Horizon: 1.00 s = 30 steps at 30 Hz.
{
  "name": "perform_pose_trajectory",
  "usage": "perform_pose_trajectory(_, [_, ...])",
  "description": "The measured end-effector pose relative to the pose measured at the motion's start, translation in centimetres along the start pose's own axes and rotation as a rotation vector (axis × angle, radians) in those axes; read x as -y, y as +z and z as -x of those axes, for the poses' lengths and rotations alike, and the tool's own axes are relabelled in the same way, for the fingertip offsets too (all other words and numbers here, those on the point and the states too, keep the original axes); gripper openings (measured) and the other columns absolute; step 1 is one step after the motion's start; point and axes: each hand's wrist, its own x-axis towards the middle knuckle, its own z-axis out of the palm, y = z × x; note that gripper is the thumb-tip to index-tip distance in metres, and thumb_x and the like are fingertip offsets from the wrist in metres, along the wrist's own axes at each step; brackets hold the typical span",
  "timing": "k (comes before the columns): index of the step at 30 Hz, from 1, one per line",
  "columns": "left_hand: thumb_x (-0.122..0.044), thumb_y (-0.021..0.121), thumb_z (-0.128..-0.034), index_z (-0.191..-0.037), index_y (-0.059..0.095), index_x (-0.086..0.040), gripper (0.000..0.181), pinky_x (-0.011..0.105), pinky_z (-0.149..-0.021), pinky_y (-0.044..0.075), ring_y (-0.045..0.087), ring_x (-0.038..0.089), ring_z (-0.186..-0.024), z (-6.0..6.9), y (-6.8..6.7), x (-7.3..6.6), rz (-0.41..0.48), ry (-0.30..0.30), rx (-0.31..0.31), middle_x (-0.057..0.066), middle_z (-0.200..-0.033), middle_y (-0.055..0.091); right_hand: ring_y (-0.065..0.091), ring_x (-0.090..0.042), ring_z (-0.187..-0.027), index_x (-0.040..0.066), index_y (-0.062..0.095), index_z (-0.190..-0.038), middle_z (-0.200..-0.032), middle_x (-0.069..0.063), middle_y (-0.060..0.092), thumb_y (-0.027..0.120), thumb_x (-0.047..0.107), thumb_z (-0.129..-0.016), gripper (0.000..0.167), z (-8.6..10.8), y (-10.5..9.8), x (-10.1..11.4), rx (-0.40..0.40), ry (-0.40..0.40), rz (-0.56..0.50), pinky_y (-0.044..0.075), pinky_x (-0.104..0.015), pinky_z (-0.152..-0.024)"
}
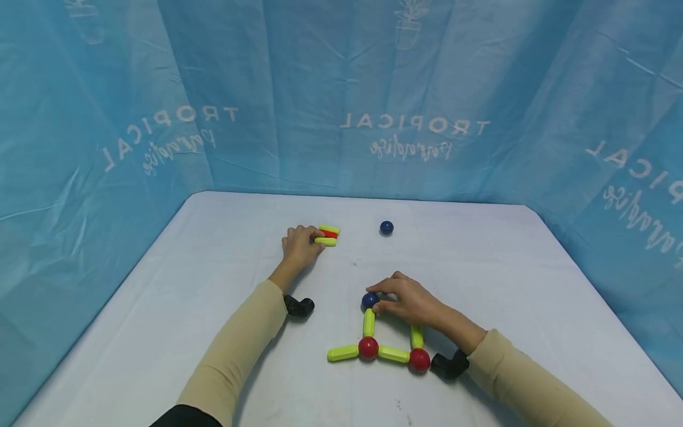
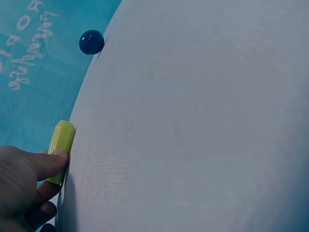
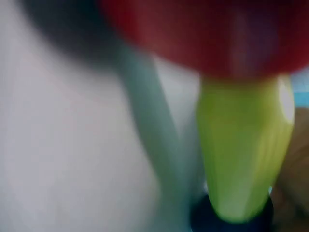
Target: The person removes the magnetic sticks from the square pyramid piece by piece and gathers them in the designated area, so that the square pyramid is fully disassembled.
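Observation:
In the head view my left hand (image 1: 301, 244) is at the far side of the table, thumb and fingers at a small group of sticks. It pinches a yellow-green stick (image 2: 62, 140), plain in the left wrist view; a red stick (image 1: 328, 234) and another yellow-green stick (image 1: 329, 229) lie against it. My right hand (image 1: 409, 301) holds a dark blue ball (image 1: 370, 300) between thumb and fingers. That ball tops a yellow-green stick (image 1: 369, 323) rising from a red ball (image 1: 368, 348). Another stick (image 1: 393, 354) joins this to a second red ball (image 1: 420, 360).
A loose blue ball (image 1: 386, 228) lies near the table's back edge. One stick (image 1: 343, 353) points left from the first red ball; another stick (image 1: 417, 336) runs under my right hand, a dark blue ball (image 3: 231, 220) at its end. Blue curtains (image 1: 341, 154) surround the white table (image 1: 213, 225).

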Motion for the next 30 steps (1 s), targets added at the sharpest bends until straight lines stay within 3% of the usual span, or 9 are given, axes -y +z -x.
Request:
perform_pose_trajectory(4, [-0.024,0.068,-0.0857,-0.111,0.067,-0.016,0.027,0.046,-0.093,0.031,0.044,0.028,-0.105,0.0,0.0,0.1,0.005,-0.002,-0.005,0.009,-0.106,0.059,0.045,-0.009,-0.108,0.028,0.056,-0.132,-0.131,0.01,0.059,0.073,0.035,-0.081,0.054,0.1,-0.7,0.3,0.071,-0.095,0.03,0.046,-0.027,-0.083])
perform_pose_trajectory(9, [-0.025,0.068,-0.0846,-0.111,0.066,-0.016,0.028,0.046,-0.094,0.03,0.044,0.028,-0.109,0.2,-0.2,0.5,0.035,-0.01,-0.008,0.009,-0.108,0.058,0.044,-0.008,-0.108,0.027,0.057,-0.131,-0.133,0.011,0.058,0.072,0.035,-0.081,0.053,-0.1,-0.6,0.5,0.092,-0.208,0.103,0.043,-0.025,-0.084])
perform_pose_trajectory(15, [-0.027,0.064,-0.0875,-0.114,0.064,-0.014,0.03,0.049,-0.094,0.03,0.042,0.029,-0.112,1.3,-1.3,0.5,0.135,-0.012,-0.039,0.011,-0.111,0.058,0.044,-0.007,-0.099,0.026,0.063,-0.122,-0.12,0.011,0.064,0.075,0.039,-0.078,0.048,0.1,-0.3,0.4,-0.028,-0.204,0.189,0.041,-0.025,-0.079])
perform_pose_trajectory(18, [-0.025,0.06,-0.0905,-0.114,0.065,-0.013,0.027,0.047,-0.093,0.031,0.043,0.027,-0.109,2.6,-1.9,0.4,0.203,0.009,-0.014,0.01,-0.109,0.058,0.045,-0.009,-0.094,0.023,0.066,-0.115,-0.111,0.009,0.066,0.077,0.04,-0.075,0.046,0.3,-0.2,0.4,-0.106,-0.173,0.243,0.04,-0.027,-0.077])
perform_pose_trajectory(21, [-0.019,0.058,-0.0914,-0.113,0.066,-0.013,0.023,0.043,-0.091,0.036,0.047,0.024,-0.106,4.5,-2.6,0.3,0.262,0.087,0.089,0.008,-0.108,0.061,0.045,-0.01,-0.092,0.021,0.068,-0.111,-0.104,0.008,0.066,0.077,0.043,-0.074,0.044,0.5,-0.1,0.5,-0.137,-0.103,0.279,0.04,-0.029,-0.078])
perform_pose_trajectory(25, [-0.006,0.053,-0.0885,-0.116,0.065,-0.017,0.032,0.044,-0.096,0.039,0.049,0.022,-0.112,7.1,-3.4,0.0,0.283,0.281,0.357,0.003,-0.114,0.063,0.044,-0.011,-0.09,0.021,0.069,-0.107,-0.102,0.007,0.065,0.076,0.046,-0.073,0.043,0.6,0.1,0.6,-0.147,-0.002,0.286,0.04,-0.03,-0.078])
perform_pose_trajectory(28, [0.001,0.051,-0.0827,-0.121,0.063,-0.019,0.044,0.047,-0.101,0.034,0.044,0.021,-0.115,8.5,-3.8,-0.3,0.258,0.4,0.528,-0.001,-0.12,0.061,0.044,-0.012,-0.088,0.021,0.07,-0.102,-0.099,0.006,0.065,0.077,0.047,-0.072,0.041,0.7,0.3,0.7,-0.175,0.047,0.302,0.04,-0.031,-0.079])
perform_pose_trajectory(30, [0.0,0.053,-0.0808,-0.122,0.062,-0.021,0.047,0.047,-0.1,0.032,0.042,0.02,-0.115,9.0,-3.7,-0.5,0.216,0.436,0.582,-0.003,-0.122,0.059,0.044,-0.012,-0.087,0.021,0.07,-0.099,-0.097,0.007,0.065,0.078,0.047,-0.071,0.039,0.7,0.5,0.7,-0.194,0.061,0.31,0.04,-0.032,-0.079])
